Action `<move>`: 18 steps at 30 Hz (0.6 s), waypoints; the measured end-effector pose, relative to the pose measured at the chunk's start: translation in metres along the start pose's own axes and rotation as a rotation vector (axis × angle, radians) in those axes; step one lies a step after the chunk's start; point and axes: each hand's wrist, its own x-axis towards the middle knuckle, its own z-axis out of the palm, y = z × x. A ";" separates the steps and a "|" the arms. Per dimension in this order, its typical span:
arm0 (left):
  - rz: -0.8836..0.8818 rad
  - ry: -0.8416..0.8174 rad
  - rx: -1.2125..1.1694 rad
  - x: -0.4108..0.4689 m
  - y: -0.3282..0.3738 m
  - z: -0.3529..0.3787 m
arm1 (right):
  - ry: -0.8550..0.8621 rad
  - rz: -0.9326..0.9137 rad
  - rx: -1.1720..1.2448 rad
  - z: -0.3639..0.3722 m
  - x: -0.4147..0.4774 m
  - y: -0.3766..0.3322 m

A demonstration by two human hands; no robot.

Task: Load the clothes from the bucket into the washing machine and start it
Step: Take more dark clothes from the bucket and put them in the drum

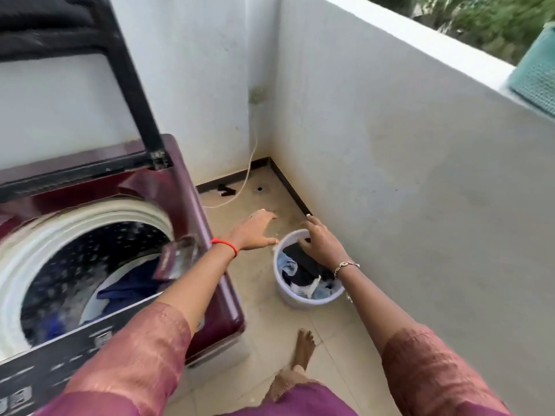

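Observation:
A maroon top-loading washing machine point(207, 223) stands at the left with its lid point(120, 70) raised. Blue clothes point(129, 288) lie in its drum. To its right on the floor sits a white bucket point(303, 301) holding dark, light blue and white clothes point(306, 274). My left hand point(255, 231) hovers open above the floor, just left of the bucket's rim. Over the bucket's far side, my right hand point(319, 243) reaches down with fingers spread, touching the dark garment; it grips nothing that I can see.
The balcony's white parapet wall point(420, 175) runs close along the right, with a teal cloth point(537, 76) draped on top. A white cable point(249, 175) hangs from a wall socket to the floor. A floor drain point(259, 189) sits in the corner. My bare foot point(304, 346) stands on the tiles.

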 end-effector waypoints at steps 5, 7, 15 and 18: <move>-0.026 -0.204 0.082 0.087 0.018 0.037 | -0.122 0.082 -0.034 -0.002 0.035 0.091; -0.025 -0.250 0.140 0.120 0.024 0.052 | -0.204 0.100 -0.058 0.001 0.049 0.125; -0.008 -0.379 0.338 0.197 0.039 0.115 | -0.409 0.214 -0.124 0.029 0.082 0.228; -0.068 -0.404 0.436 0.227 0.037 0.132 | -0.502 0.276 -0.104 0.053 0.096 0.259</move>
